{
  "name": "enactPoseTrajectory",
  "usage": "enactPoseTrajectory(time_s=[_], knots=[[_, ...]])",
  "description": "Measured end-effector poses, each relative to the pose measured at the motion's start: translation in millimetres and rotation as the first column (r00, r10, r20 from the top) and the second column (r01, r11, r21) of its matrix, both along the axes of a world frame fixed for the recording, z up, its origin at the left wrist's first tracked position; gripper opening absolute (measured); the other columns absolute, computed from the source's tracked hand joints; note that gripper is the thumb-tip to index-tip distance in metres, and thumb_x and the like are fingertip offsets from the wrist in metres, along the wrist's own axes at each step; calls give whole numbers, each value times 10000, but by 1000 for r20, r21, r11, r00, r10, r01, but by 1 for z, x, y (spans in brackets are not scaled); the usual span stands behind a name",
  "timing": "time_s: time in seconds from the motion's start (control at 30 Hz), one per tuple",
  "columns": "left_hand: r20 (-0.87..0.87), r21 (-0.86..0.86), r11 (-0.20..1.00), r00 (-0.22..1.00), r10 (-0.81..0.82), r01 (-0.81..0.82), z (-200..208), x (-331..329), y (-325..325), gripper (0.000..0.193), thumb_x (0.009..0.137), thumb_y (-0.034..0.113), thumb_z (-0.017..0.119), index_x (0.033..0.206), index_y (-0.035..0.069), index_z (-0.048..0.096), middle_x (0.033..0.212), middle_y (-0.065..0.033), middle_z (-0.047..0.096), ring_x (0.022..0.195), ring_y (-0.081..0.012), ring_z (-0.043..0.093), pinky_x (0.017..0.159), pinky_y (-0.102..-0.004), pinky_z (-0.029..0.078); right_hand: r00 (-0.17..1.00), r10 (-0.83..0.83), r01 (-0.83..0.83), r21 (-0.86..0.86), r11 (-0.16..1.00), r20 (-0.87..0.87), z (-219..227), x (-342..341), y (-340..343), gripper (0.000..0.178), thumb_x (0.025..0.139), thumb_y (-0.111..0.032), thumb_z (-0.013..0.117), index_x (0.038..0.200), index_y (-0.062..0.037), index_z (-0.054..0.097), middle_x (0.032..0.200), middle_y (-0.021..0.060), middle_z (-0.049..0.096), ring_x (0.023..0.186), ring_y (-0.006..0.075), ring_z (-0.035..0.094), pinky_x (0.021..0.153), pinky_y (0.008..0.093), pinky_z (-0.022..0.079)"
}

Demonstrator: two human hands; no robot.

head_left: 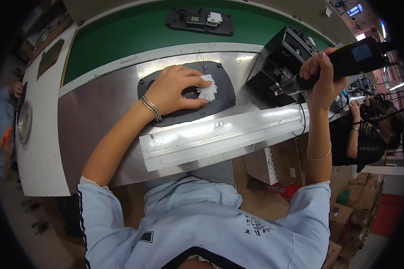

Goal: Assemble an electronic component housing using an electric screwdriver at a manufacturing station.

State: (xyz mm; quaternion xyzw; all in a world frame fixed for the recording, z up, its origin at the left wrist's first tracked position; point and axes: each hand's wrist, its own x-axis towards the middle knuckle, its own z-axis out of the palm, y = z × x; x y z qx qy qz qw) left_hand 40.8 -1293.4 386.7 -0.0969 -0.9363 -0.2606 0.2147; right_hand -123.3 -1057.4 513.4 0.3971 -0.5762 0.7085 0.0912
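Note:
A dark rounded panel (220, 96) lies on the metal bench in front of me. My left hand (177, 87) rests over it, thumb and fingers pinching a small white plastic part (207, 88) against its right half. Thin wires stick up behind that part. My right hand (323, 78) is raised at the right, wrapped round a black electric screwdriver (352, 58) with a small display. The screwdriver's metal nose (292, 86) points left, toward a black box-shaped device (278, 62); whether the tip touches it I cannot tell.
A long silvery metal rail (224, 136) runs along the bench's near edge. Behind, a green belt (121, 54) carries another dark panel (199, 21) with a white part. Cartons (274, 163) stand below at the right. Other people (363, 134) work at both sides.

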Motion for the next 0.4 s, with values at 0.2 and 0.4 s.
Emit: enactPoseTrajectory(time_s=[0.2,0.4], knots=[[-22,-29,999,1000,-18,17,2,0,1,399,690,325,758,1040,146,686,1083,-63,630,976,-260,562,894,-359,421,993,113,-112,-11,994,37,-6,34,-29,258,863,-68,509,1064,80,445,576,51,424,441,149,443,446,288,408],[-9,-40,999,1000,-20,20,1,0,2,419,680,324,764,1060,166,680,1102,-64,622,999,-258,553,909,-362,415,951,298,-293,-73,953,85,-23,42,-80,247,873,-74,520,1085,38,461,589,73,448,454,167,468,461,294,424]])
